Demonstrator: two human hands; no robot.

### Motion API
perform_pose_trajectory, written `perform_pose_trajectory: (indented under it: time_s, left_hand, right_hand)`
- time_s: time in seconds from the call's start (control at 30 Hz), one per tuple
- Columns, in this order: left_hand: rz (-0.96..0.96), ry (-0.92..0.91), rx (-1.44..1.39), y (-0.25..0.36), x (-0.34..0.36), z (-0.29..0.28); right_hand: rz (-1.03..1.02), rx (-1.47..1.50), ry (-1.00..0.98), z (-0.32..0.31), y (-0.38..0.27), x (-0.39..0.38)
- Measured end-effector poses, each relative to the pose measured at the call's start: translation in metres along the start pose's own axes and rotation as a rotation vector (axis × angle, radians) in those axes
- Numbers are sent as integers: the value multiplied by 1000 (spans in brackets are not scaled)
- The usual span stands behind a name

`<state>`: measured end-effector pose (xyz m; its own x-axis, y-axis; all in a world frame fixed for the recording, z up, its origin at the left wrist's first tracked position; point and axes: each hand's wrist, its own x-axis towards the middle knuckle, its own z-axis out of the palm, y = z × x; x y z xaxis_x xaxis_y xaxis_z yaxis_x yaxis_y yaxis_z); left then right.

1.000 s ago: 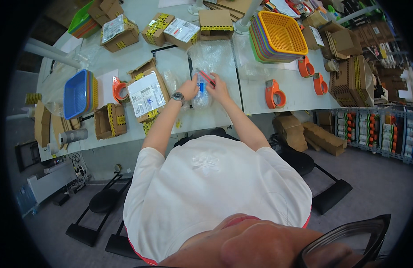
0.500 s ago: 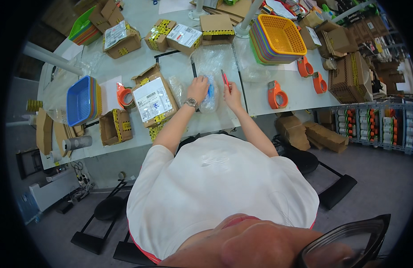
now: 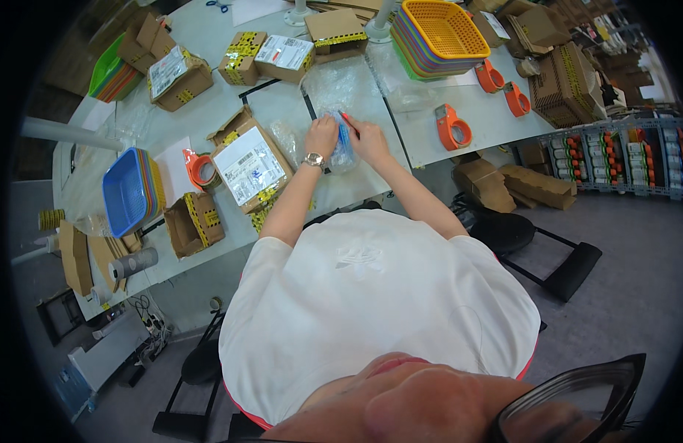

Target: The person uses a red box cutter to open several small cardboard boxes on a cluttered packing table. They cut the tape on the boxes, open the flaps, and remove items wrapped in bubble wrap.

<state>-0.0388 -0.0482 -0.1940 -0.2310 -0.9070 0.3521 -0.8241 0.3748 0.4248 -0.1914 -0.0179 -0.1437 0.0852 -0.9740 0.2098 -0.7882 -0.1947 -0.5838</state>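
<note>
On my feed the pale desk (image 3: 421,140) ran across the scene above a grey floor (image 3: 629,295). At the left, a white panel (image 3: 108,347) stood on the floor near a tangle of cables (image 3: 155,325), and a black stool (image 3: 201,363) stood close to the desk. On the desk's left end I saw flat cardboard (image 3: 75,258), a grey cylinder (image 3: 138,260) lying on its side, and a stack of baskets (image 3: 125,193) with a blue one uppermost; a green-topped stack (image 3: 112,70) stood farther off. Next came an open carton (image 3: 193,225) at the near edge, an orange tape dispenser (image 3: 201,170) beyond it, and a larger carton (image 3: 250,166) with a white label.

Right of that, at mid-desk, lay a clear-wrapped bundle (image 3: 343,155) showing blue. The left grip (image 3: 321,135) had its fingers curled against the bundle's left side; I could not tell whether they were closed on it. The right grip (image 3: 368,138) was closed around a slim red tool (image 3: 346,118), its tip over the far end of the bundle. Bubble wrap (image 3: 343,85) spread just beyond.

Farther right I saw a yellow-topped basket stack (image 3: 446,28), three more orange dispensers (image 3: 453,129) and, past a big brown carton (image 3: 563,88), a wire rack (image 3: 615,191) filled with bottles.
</note>
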Motion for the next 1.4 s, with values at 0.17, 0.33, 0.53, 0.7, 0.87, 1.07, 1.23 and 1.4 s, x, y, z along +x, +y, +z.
perform_pose_trajectory:
  time_s: [0.17, 0.33, 0.53, 0.7, 0.87, 1.07, 1.23, 1.4]
  left_hand:
    - [63, 63, 48, -3, 1, 10]
    - [67, 23, 98, -2, 5, 16]
    - [44, 76, 81, 0, 7, 7]
    - [27, 48, -10, -5, 12, -1]
    - [52, 13, 14, 1, 8, -4]
    - [-69, -10, -9, 4, 9, -14]
    - [1, -135, 209, 1, 19, -7]
    - [157, -339, 478, -6, 39, 0]
  right_hand:
    - [69, -130, -115, 2, -13, 4]
    - [80, -175, -199, -2, -17, 14]
    - [110, -126, -302, -28, -23, 6]
    - [108, 72, 8, -44, 13, -7]
    - [261, -282, -103, 2, 48, 0]
    - [-52, -60, -53, 23, 58, 13]
    - [-2, 172, -300, 17, 43, 34]
    - [-80, -6, -310, 20, 29, 44]
